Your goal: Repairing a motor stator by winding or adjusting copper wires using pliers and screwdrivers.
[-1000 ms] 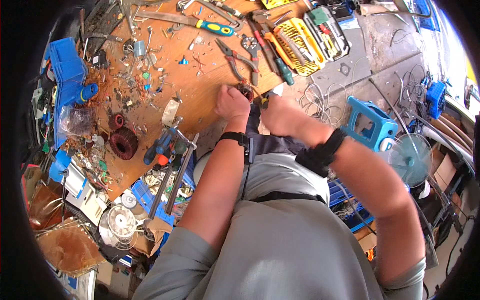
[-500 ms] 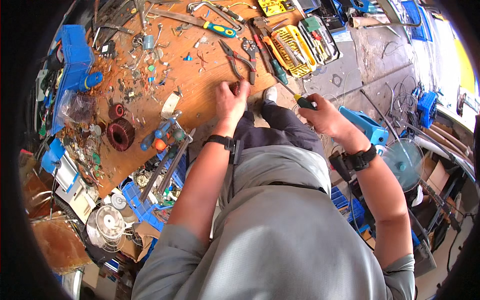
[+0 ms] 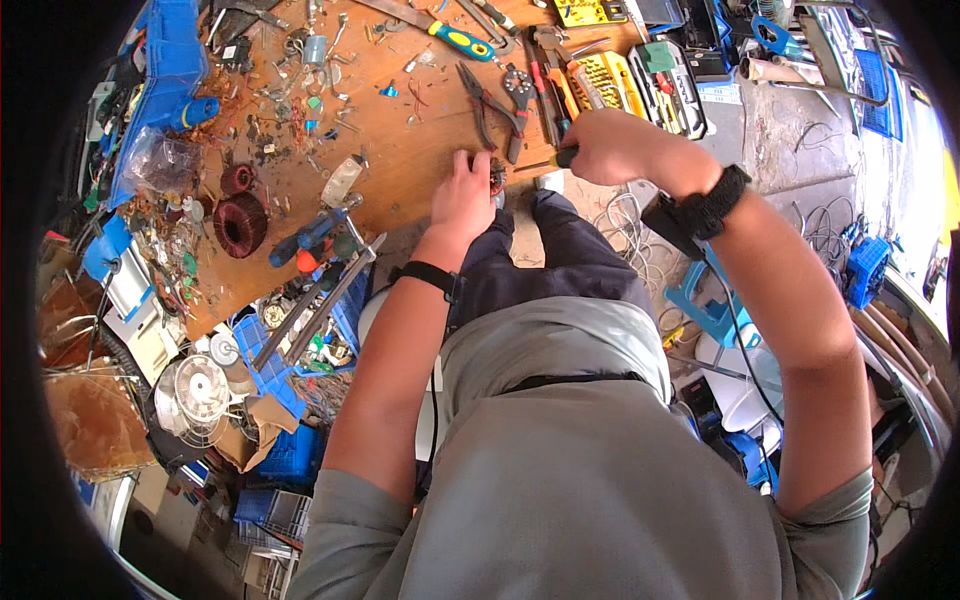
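Observation:
My left hand [image 3: 462,195] is closed on a small copper-wound coil [image 3: 497,178] at the workbench's front edge. My right hand [image 3: 615,150] grips a screwdriver [image 3: 566,157], whose blade points left toward that coil; whether the tip touches it I cannot tell. Red-handled pliers [image 3: 485,115] and a black tool [image 3: 518,95] lie just beyond my hands. A dark red wound ring [image 3: 250,225] lies to the left, beside a smaller one [image 3: 237,180].
The wooden bench [image 3: 390,180] carries scattered parts, a blue bin [image 3: 175,60], tool sets [image 3: 665,90] and screwdrivers [image 3: 310,240]. Long metal bars jut past its front edge. Cables [image 3: 630,230], a light-blue plastic stool [image 3: 700,300] and a white fan guard [image 3: 200,390] are lower down.
My right hand first drew back rightward with the screwdriver, then moved forward and up beside the bench edge, its forearm raised. My left hand stayed around the coil, shifting slightly up.

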Action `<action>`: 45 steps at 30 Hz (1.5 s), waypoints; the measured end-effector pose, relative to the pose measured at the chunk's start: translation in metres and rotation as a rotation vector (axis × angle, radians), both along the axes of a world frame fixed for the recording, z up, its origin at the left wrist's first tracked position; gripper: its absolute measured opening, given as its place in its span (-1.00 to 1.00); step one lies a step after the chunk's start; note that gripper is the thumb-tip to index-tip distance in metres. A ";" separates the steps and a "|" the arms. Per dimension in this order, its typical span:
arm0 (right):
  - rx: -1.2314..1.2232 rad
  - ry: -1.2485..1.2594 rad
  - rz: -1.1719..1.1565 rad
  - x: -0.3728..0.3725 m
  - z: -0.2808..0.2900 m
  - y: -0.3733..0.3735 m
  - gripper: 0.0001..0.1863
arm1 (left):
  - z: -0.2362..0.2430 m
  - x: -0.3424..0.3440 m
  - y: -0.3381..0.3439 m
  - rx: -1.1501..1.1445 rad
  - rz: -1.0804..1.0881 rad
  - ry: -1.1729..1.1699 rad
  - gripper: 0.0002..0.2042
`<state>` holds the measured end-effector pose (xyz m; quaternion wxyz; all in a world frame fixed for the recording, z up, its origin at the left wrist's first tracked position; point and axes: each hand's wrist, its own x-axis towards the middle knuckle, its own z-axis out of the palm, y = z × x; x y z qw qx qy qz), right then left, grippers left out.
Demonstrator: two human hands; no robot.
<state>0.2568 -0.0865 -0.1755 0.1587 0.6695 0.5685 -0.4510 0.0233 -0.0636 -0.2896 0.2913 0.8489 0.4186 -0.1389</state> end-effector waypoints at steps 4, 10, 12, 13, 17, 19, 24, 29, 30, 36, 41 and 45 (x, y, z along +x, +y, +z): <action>0.025 0.068 0.102 -0.007 -0.009 0.016 -0.63 | -0.014 0.000 0.007 0.022 -0.060 0.001 -0.54; 0.056 0.097 0.209 -0.014 -0.016 0.028 -0.68 | -0.030 -0.001 0.008 0.065 -0.080 0.009 -0.58; 0.060 0.105 0.221 -0.017 -0.013 0.033 -0.70 | -0.030 0.002 0.008 0.077 -0.087 -0.015 -0.66; 0.047 0.103 0.261 -0.021 -0.012 0.036 -0.71 | -0.028 0.002 0.008 0.089 -0.089 -0.030 -0.74; 0.083 0.106 0.309 -0.043 -0.011 0.038 -0.75 | -0.023 0.001 0.008 0.071 -0.096 -0.025 -0.73; 0.117 0.131 0.368 -0.043 -0.008 0.044 -0.75 | -0.022 -0.001 0.008 0.089 -0.084 -0.017 -0.71; 0.142 0.121 0.434 -0.025 -0.027 0.056 -0.73 | -0.015 0.008 0.011 0.020 -0.096 0.019 -0.70; 0.136 0.095 0.484 -0.027 -0.036 0.065 -0.74 | -0.022 0.002 0.012 0.019 -0.072 -0.007 -0.73; 0.156 0.085 0.489 -0.028 -0.033 0.065 -0.74 | -0.022 0.002 0.012 -0.002 -0.074 -0.004 -0.76; 0.049 0.110 0.513 -0.025 0.001 0.076 -0.71 | -0.023 0.000 0.013 -0.025 -0.058 -0.019 -0.79; 0.128 0.099 0.517 -0.022 -0.005 0.067 -0.72 | -0.028 0.000 0.012 -0.005 -0.064 -0.047 -0.80; 0.183 0.015 0.447 -0.024 -0.002 0.061 -0.72 | -0.028 -0.002 0.012 -0.002 -0.069 -0.023 -0.79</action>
